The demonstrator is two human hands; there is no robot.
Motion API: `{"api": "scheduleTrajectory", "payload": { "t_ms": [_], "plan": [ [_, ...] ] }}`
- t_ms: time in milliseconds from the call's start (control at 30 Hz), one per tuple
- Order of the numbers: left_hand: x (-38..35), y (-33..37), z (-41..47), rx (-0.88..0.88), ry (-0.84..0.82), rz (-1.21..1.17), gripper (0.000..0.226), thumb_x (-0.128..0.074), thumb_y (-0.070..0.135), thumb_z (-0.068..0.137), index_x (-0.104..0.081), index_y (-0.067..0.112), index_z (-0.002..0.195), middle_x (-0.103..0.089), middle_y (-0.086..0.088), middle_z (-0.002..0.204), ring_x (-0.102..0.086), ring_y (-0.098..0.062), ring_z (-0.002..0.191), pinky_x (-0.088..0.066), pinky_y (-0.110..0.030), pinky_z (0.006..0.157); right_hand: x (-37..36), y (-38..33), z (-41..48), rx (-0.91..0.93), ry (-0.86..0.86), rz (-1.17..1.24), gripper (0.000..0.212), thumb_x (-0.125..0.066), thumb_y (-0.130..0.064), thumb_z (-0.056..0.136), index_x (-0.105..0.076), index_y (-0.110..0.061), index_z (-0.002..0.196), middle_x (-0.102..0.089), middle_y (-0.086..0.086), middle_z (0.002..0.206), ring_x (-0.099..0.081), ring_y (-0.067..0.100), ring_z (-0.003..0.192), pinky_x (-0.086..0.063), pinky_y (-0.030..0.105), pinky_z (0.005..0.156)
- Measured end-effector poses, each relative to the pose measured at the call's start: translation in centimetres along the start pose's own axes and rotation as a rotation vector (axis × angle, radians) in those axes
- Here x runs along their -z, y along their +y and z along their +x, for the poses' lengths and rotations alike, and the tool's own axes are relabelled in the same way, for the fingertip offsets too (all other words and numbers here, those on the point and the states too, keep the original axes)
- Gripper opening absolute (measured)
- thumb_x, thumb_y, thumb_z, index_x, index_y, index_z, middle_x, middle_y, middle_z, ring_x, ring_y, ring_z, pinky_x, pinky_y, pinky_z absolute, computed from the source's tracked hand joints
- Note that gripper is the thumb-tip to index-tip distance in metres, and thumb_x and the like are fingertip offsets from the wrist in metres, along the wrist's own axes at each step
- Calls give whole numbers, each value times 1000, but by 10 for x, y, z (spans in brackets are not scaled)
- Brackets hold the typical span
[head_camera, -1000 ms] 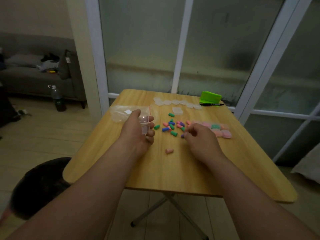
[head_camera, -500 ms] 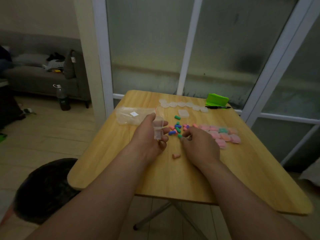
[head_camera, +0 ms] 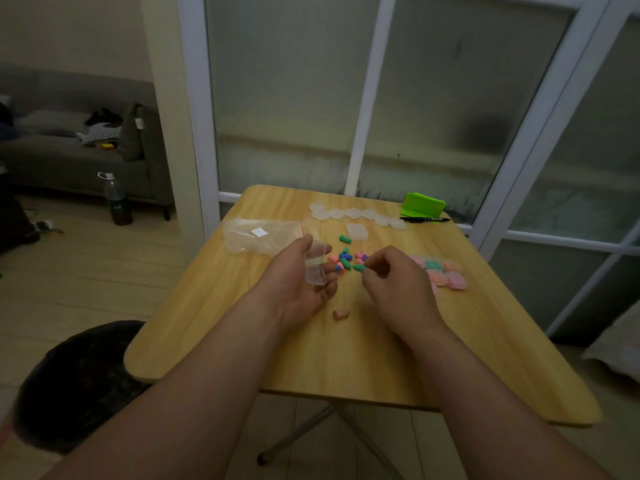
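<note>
Left grip clasps a clear case, while right grip pinches a green plug beside the pile on the table.

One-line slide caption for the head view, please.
On a wooden table, left hand holds a small clear case while right hand pinches a green earplug at the coloured pile.

Clear case, lid open; green earplug just beside.
</note>
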State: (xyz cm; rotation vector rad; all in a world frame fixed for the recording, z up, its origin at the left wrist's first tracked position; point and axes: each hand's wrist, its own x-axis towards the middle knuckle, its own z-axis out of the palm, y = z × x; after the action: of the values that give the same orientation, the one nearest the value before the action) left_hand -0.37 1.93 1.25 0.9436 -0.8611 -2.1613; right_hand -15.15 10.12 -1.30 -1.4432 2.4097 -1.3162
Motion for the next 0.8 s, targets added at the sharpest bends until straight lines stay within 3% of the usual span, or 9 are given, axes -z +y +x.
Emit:
{"api": "scheduleTrajectory", "payload": {
  "t_ms": [133,233,300,467,700,800],
  "plan": [
    [0,-5,1,42,-59,15,52,-40,48,110,-65,3,118,-62,-9,84,-53,-15,61,-46,-24,52,5,-13,-3,89,15,108,13,-70,-16,97,-71,-25,107,-70,-15,97,-64,-2,91,-51,19,79],
    [-3,-7,2,34,-93,21,53,-39,49,110,-64,3,120,-63,-10,88,-55,-16,65,-48,-27,55,6,-23,-7,140,-20,143,11,-71,-19,96,-73,-27,102,-70,-14,97,-63,-2,90,-48,16,75],
    [-5,-8,1,37,-106,23,53,-41,51,109,-63,6,127,-65,-11,97,-58,-18,72,-51,-34,65,5,-26,-9,185,-34,124,11,-73,-20,94,-74,-29,99,-66,-12,102,-61,0,94,-47,17,78],
    [-6,-14,1,61,-126,47,61,-43,58,105,-62,10,139,-71,-17,123,-66,-30,107,-44,-53,111,-2,-24,-12,191,-77,-3,10,-73,-30,93,-77,-34,102,-54,-12,107,-56,9,108,-50,30,91],
    [-6,-8,-5,73,-192,-56,60,-41,50,109,-59,0,136,-73,-23,124,-71,-34,117,-54,-46,102,-8,-29,-16,218,-139,-25,13,-72,-32,92,-78,-38,102,-53,-8,102,-56,13,101,-53,40,89],
    [-6,-6,-6,69,-178,-82,57,-40,47,110,-63,-1,128,-77,-20,110,-76,-29,103,-59,-41,86,-9,-28,-15,214,-136,-5,14,-72,-33,91,-79,-38,103,-54,-7,102,-57,12,99,-54,42,89]
  ]
}}
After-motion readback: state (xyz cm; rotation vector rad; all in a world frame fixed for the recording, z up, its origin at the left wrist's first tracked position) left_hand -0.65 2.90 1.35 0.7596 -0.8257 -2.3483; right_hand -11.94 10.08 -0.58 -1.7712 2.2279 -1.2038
